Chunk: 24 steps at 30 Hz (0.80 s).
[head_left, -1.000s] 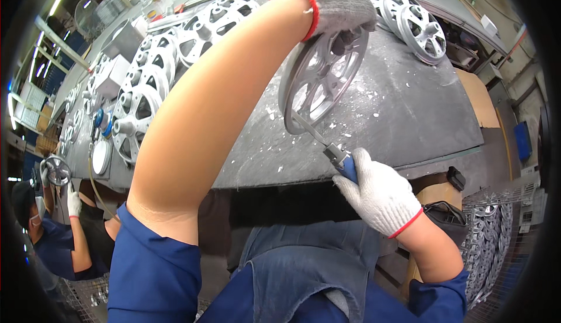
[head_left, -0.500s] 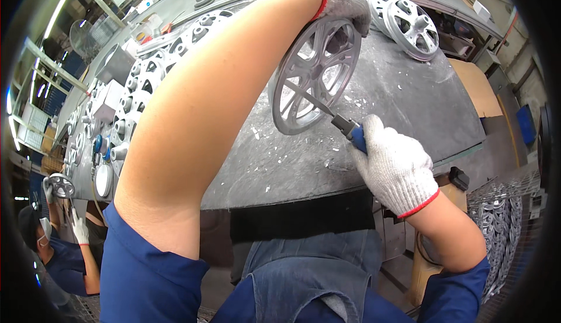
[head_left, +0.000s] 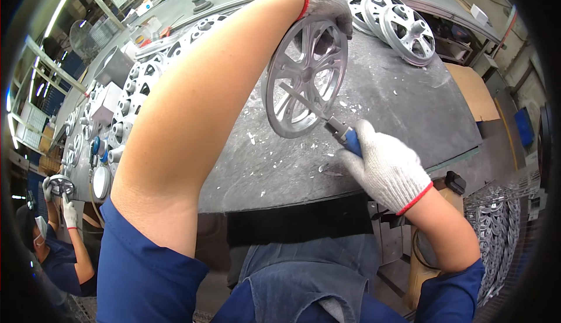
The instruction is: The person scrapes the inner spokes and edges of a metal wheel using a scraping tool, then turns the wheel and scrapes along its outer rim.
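A silver spoked metal wheel (head_left: 307, 75) stands tilted on edge above the dark work table (head_left: 385, 109). My left hand (head_left: 330, 8), in a grey-white glove with a red cuff, grips the wheel's top rim from behind; some of its fingers are hidden. In my gloved right hand (head_left: 388, 162) is a blue-handled file (head_left: 350, 142), its fingers wrapped round the handle. The narrow metal blade reaches up and left across the wheel's lower spokes; whether its tip touches the metal I cannot tell. Pale shavings lie scattered beneath.
More spoked wheels (head_left: 409, 33) lean at the back right, and others (head_left: 137, 89) line the left side. A flattened cardboard sheet (head_left: 472, 92) lies past the table's right edge. At far left a co-worker (head_left: 55, 253) holds another wheel. A wire basket (head_left: 497, 241) of metal parts stands right.
The wheel and my left hand have shifted slightly left. My right hand has moved a little left and down with the file, whose blade lies at a slightly different angle.
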Tool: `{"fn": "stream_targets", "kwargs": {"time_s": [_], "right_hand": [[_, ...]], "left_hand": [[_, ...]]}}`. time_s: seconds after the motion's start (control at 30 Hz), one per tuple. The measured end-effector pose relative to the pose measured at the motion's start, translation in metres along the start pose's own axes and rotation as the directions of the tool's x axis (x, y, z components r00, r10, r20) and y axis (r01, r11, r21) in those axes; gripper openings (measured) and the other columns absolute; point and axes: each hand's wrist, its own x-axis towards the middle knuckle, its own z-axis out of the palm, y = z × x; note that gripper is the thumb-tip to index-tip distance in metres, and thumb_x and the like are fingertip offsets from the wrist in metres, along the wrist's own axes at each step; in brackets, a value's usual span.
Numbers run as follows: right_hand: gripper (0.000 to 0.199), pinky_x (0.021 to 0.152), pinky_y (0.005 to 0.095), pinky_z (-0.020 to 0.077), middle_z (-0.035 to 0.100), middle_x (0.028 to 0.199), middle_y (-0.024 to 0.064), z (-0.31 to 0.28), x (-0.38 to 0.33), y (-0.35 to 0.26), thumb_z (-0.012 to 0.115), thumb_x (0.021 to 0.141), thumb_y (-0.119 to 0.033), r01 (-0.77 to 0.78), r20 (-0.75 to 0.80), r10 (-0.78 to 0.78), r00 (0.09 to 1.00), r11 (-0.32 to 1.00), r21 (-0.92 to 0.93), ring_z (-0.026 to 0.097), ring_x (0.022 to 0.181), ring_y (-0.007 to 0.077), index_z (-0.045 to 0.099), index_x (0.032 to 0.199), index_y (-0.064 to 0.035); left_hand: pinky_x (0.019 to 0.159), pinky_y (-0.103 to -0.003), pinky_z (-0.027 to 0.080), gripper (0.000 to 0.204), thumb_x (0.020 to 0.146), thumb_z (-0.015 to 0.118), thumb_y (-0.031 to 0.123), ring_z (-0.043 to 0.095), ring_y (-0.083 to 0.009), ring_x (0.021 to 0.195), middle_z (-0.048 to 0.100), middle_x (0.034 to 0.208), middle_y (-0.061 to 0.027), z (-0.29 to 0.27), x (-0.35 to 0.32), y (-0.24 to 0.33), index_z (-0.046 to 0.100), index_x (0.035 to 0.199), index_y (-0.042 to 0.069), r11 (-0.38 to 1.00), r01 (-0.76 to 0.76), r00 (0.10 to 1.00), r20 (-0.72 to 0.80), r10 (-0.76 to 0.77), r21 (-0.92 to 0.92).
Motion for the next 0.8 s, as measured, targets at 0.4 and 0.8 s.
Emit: {"fn": "stream_targets", "kwargs": {"time_s": [0.4, 0.8], "right_hand": [[0.038, 0.068, 0.0526, 0.0611, 0.075, 0.08, 0.0208, -0.002, -0.001, -0.004, 0.072, 0.107, -0.038, -0.037, 0.055, 0.036, 0.998, 0.999, 0.016, 0.077, 0.076, 0.043, 0.057, 0.114, -0.0037], [0.043, 0.065, 0.0498, 0.0604, 0.074, 0.081, 0.0221, 0.01, -0.018, -0.003, 0.066, 0.11, -0.044, -0.014, 0.141, -0.018, 0.99, 0.975, 0.22, 0.077, 0.069, 0.0385, 0.056, 0.117, -0.0024]], "left_hand": [[0.089, -0.04, 0.064, 0.024, 0.102, 0.074, 0.022, 0.081, -0.0214, 0.09, 0.085, 0.101, -0.0109, 0.0, -0.012, 0.024, 0.086, 0.115, 0.005, 0.993, 0.117, 0.993, 0.004, -0.117, 0.02], [0.064, -0.041, 0.062, 0.032, 0.099, 0.071, 0.029, 0.074, -0.02, 0.065, 0.077, 0.081, -0.0102, 0.004, -0.001, 0.034, 0.08, 0.114, 0.004, 0.947, 0.211, 0.977, 0.055, -0.204, -0.242]]}}
